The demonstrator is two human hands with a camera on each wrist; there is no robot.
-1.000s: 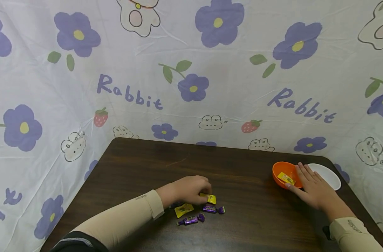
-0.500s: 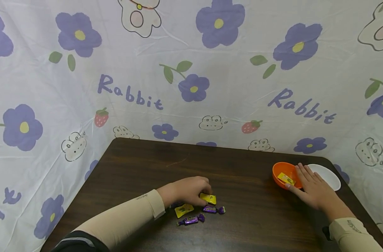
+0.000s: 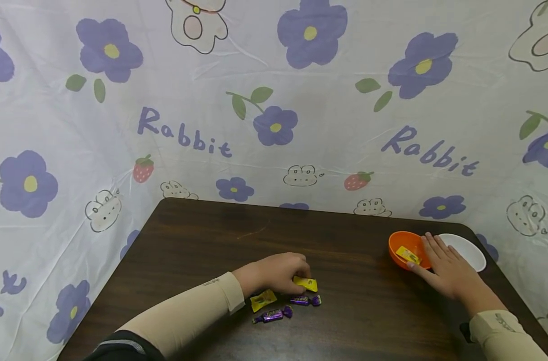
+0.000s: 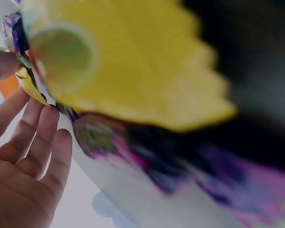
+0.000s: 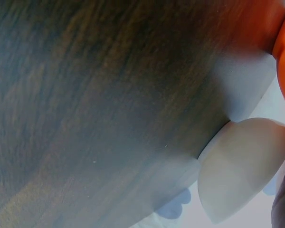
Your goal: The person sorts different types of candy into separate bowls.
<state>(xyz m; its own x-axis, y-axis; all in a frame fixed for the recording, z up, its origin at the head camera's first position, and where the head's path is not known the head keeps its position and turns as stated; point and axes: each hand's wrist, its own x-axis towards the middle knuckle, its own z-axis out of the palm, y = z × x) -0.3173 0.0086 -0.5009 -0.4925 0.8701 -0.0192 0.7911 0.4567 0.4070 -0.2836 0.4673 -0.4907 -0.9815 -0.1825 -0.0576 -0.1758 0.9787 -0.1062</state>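
In the head view my left hand (image 3: 278,272) reaches down at the table's middle and pinches a yellow-wrapped candy (image 3: 306,284) between thumb and fingertips. The left wrist view shows this candy (image 4: 31,87) at the fingertips. Just below the hand lie another yellow candy (image 3: 263,300) and two purple twist-wrapped candies, one nearer (image 3: 274,315) and one farther right (image 3: 305,300). My right hand (image 3: 449,273), fingers extended, rests on the right rim of an orange bowl (image 3: 394,250). Inside that bowl lies a yellow candy (image 3: 408,254).
A white dish (image 3: 470,252) stands right of the orange bowl, partly behind my right hand. The dark wooden table (image 3: 346,331) ends at a patterned cloth (image 3: 328,140) at the back. Close to the left wrist camera, a yellow wrapper (image 4: 133,61) looms blurred.
My left hand has shifted slightly right, and the yellow candy at its fingertips has moved right with it. The right hand stays at the orange bowl.
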